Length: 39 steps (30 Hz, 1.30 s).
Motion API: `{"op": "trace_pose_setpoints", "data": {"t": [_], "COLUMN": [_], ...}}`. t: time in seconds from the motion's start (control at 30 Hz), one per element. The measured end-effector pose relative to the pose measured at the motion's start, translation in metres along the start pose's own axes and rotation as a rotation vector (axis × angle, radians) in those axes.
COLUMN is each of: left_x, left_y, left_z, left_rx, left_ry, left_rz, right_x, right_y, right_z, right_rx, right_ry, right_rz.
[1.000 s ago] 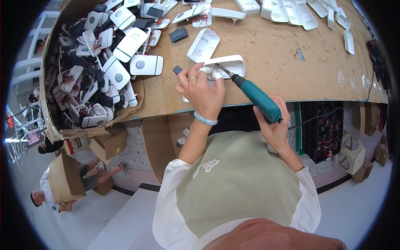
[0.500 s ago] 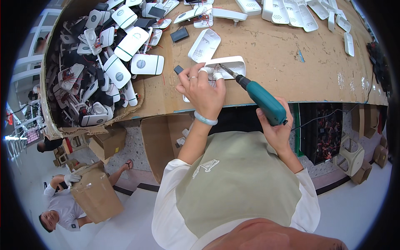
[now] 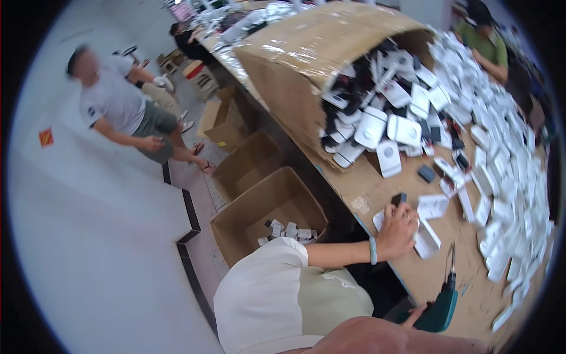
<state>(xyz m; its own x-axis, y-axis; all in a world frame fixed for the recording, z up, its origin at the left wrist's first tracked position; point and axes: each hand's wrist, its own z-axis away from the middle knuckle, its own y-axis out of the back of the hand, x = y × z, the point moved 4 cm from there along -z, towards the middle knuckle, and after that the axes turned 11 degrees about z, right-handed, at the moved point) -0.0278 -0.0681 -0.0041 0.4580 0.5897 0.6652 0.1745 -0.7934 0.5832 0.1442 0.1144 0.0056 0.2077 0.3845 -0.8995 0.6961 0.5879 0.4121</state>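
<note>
My left hand (image 3: 398, 233), with a pale bracelet at its wrist, rests over the near part of the cardboard-covered table. Its fingers curl at the edge of a white plastic casing (image 3: 428, 241); the fingertips are partly hidden. A second open casing (image 3: 433, 206) lies just beyond, and a small black block (image 3: 399, 199) sits by the fingers. Low at the table's front edge, my right hand (image 3: 415, 315) grips a green electric screwdriver (image 3: 441, 309). Its bit points away over the table, apart from the casings. Most of the right hand is hidden behind the tool and my body.
A big cardboard box (image 3: 283, 76) lies on the table, spilling white devices (image 3: 371, 127). Many white casings (image 3: 507, 218) are heaped along the right. Open cartons (image 3: 265, 206) stand on the floor. One person (image 3: 121, 109) stands at left; another in green (image 3: 494, 50) sits across the table.
The view has swung left, bringing the floor cartons and standing person into fuller sight. The screwdriver bit has left the casing; that person no longer carries a box.
</note>
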Motion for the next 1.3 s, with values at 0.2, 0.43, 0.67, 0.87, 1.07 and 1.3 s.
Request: {"op": "trace_pose_setpoints", "data": {"t": [0.2,0.43,0.67,0.87,1.07,1.3], "left_x": [0.0,-0.005,-0.004,-0.005,-0.001,-0.003], "left_y": [0.004,-0.009,-0.003,-0.006,-0.003,-0.004], "left_z": [0.007,-0.001,0.002,0.0,0.004,0.004], "left_rx": [0.032,0.026,0.036,-0.003,0.014,-0.028], "left_ry": [0.012,-0.009,-0.011,-0.023,-0.021,0.008], "left_rz": [-0.043,-0.033,-0.036,-0.043,-0.036,0.002], "right_x": [-0.014,-0.013,0.002,-0.016,-0.022,-0.031], "right_y": [0.007,0.006,0.001,0.0,0.005,0.002], "right_z": [-0.016,-0.018,-0.019,-0.024,-0.019,-0.027], "right_rx": [-0.09,-0.231,-0.099,-0.212,-0.095,-0.035], "right_ry": [-0.094,-0.38,-0.076,0.408,-0.093,-0.209], "right_rz": [-0.122,0.021,-0.219,-0.391,-0.197,-0.191]}}
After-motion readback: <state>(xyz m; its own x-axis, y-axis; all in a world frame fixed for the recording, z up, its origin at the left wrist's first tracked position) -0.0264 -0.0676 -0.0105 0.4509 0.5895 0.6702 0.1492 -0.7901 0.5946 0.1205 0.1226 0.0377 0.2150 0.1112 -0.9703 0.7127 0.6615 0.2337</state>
